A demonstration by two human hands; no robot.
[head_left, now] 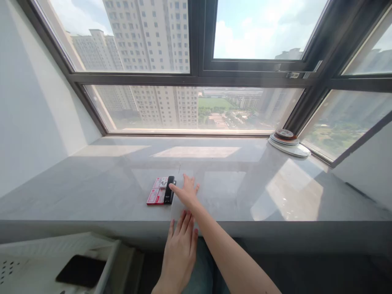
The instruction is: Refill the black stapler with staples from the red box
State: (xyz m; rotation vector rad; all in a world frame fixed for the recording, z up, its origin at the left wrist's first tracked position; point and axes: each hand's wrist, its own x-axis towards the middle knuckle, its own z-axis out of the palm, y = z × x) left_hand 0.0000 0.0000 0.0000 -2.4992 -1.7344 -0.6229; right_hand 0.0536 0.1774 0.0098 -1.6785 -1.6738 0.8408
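A black stapler (169,191) lies lengthwise along the right side of red-and-white staple boxes (155,197) on the pale windowsill. A small white box (163,182) with a dark picture sits by the stapler's upper end. My right hand (186,192) reaches across above my left wrist's line, palm down with fingers spread. Its thumb is at the stapler's right side; whether it touches cannot be made out. At the sill's front edge, my left hand (181,243) rests with its fingers stretched flat, holding nothing visible. A thin line runs along the sill beneath the hands.
Stacked round plates or lids (286,139) stand in the sill's far right corner. Dark-framed windows (192,79) rise behind the sill (101,192). At lower left, a white plastic basket (112,261) holds a black flat object (81,270) resembling a phone.
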